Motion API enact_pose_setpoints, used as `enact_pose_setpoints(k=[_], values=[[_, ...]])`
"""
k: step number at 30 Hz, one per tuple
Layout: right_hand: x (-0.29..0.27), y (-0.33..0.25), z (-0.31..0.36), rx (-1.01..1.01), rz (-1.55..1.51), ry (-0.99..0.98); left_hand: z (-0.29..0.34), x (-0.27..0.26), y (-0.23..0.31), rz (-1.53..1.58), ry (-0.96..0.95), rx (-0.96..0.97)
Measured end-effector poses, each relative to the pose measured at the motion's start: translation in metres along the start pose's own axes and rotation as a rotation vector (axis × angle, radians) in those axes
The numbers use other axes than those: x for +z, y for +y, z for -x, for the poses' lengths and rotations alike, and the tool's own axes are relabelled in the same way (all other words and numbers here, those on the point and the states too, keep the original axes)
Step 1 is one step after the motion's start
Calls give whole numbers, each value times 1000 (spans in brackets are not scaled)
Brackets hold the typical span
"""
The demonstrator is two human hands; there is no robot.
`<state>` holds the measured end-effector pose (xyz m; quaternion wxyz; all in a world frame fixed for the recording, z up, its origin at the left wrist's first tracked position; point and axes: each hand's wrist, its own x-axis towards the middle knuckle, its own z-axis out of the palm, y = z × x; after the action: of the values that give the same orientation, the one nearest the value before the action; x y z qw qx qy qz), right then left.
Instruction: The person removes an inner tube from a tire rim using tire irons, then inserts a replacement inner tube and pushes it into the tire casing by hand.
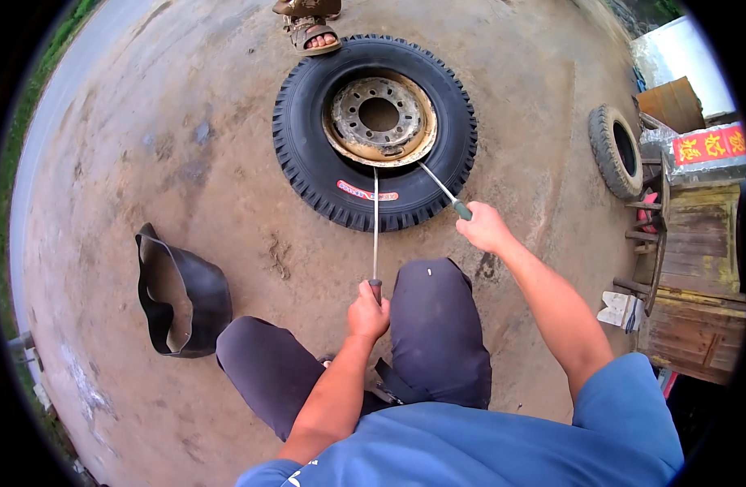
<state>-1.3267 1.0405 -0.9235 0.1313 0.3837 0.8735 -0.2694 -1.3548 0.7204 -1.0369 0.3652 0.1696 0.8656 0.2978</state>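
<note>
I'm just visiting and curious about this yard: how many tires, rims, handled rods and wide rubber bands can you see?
Tires: 2 (black tire, worn tire)
Rims: 1 (metal rim)
Rods: 2 (dark-handled rod in left hand, green-handled rod in right hand)
Rubber bands: 1 (black band)
Total: 6

This is an outdoor yard, shown by bare ground point(219, 195) and an adjoining road point(51, 105)

A worn tyre point(605, 154) sits near weathered wooden boards point(702, 239) and a red banner point(698, 148).
</note>
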Motion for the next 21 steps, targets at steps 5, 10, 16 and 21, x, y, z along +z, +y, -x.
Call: enact_pose_setpoints(k=[5, 10, 16, 21], values=[[87, 55, 22, 35, -122, 193, 0, 10, -11, -63, 1, -13], [154, 82, 1, 34, -239, 403, -18, 22, -18, -110, 16, 64], [163, 82, 10, -56, -395, 408, 0, 17, -18, -106, 79, 21], [148, 98, 14, -69, -502, 411, 26, -24, 57, -51, 110, 33]])
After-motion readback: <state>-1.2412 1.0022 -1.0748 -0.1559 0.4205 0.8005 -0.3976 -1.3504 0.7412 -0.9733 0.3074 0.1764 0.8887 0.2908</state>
